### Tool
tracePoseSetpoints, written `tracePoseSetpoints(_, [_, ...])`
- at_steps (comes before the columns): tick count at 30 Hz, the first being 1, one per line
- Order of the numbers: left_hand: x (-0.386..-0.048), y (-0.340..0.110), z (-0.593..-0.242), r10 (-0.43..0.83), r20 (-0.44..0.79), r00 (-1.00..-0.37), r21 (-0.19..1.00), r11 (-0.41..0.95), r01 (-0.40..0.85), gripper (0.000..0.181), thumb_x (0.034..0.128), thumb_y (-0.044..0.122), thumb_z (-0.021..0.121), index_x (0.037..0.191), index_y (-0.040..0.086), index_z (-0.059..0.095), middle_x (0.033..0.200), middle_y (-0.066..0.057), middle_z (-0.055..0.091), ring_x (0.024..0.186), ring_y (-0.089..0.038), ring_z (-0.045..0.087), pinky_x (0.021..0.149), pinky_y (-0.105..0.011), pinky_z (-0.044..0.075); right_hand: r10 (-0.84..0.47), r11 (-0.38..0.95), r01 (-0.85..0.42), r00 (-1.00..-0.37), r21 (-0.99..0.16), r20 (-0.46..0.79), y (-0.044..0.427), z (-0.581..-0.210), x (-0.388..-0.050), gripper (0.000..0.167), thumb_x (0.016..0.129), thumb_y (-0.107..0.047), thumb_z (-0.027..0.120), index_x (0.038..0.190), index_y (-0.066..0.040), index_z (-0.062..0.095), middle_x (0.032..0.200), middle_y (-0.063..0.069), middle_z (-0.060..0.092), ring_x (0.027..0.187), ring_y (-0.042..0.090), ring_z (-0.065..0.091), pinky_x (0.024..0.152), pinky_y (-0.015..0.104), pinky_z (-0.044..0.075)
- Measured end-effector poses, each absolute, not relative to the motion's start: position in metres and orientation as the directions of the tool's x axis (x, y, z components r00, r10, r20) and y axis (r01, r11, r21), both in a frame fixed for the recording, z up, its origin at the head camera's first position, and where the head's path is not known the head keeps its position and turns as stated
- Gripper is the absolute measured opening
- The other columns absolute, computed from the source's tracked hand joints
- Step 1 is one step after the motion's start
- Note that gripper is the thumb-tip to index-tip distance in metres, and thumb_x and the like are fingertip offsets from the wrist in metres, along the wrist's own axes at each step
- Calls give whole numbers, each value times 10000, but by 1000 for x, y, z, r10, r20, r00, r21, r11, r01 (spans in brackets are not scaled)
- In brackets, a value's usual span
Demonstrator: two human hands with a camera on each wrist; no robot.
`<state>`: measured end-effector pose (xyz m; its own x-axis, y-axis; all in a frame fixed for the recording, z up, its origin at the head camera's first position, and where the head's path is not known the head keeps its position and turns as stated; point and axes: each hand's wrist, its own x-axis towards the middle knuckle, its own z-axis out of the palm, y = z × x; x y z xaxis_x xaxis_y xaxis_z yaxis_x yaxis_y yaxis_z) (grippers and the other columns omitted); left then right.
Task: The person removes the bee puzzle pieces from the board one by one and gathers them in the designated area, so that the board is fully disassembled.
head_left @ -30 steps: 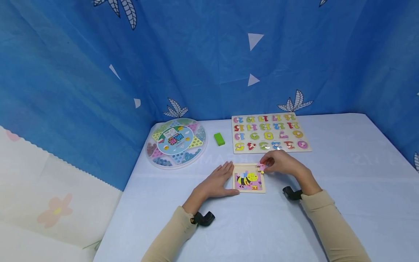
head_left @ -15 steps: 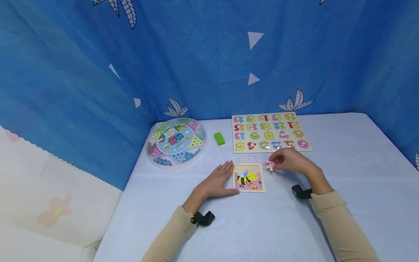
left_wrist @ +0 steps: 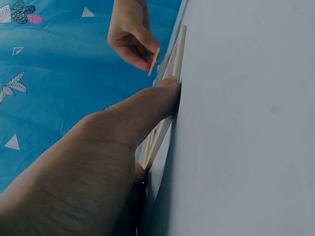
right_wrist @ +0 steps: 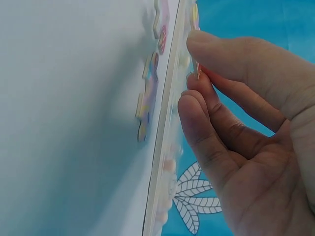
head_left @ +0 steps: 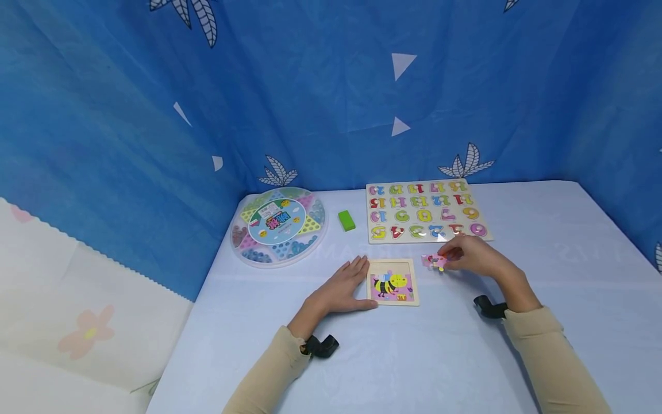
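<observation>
Pink puzzle pieces showing part of a bee picture sit in a small wooden frame (head_left: pixel 390 261), whose upper strip shows bare wood. Flat on its left edge rests my left hand (head_left: pixel 338 290), fingers straight and thumb at the lower left corner; the left wrist view shows that thumb (left_wrist: pixel 142 105) on the rim. Right of the frame, my right hand (head_left: pixel 473 256) pinches a small flat piece (right_wrist: pixel 196 59) between thumb and fingers, above the table. Pink pieces (right_wrist: pixel 147 93) lie on the cloth below it in the right wrist view; the hand partly hides them from the head view.
Behind my right hand lies a wooden number board (head_left: pixel 424 214). A green block (head_left: pixel 346 221) is left of the board, and a round game box with marbles (head_left: pixel 276 227) stands at the back left. Blue curtain (head_left: pixel 331 98) hangs behind the white-covered table (head_left: pixel 403 362).
My right hand has moved right, away from the frame's upper right corner, with the piece still pinched. Pink shows beside its fingertips on the table. The left hand has not moved.
</observation>
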<state>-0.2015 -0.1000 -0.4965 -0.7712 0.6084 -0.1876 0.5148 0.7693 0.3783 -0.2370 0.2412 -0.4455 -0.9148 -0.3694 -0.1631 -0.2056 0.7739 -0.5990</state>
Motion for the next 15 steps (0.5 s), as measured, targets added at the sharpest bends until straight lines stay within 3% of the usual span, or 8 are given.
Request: tracePoseSetpoints(15, [-201,-100,-496,606,-190,-773,384,770,510,1007,864,683,529,1573,110,102,1659,-1,44,1536,-135,11,1262,-360,82,-335,777,-151,-922,-612,-197,252,-453,-235,335,784,-130,802,1091,-27,716,1020,85,707,877,180,591,806,338,568])
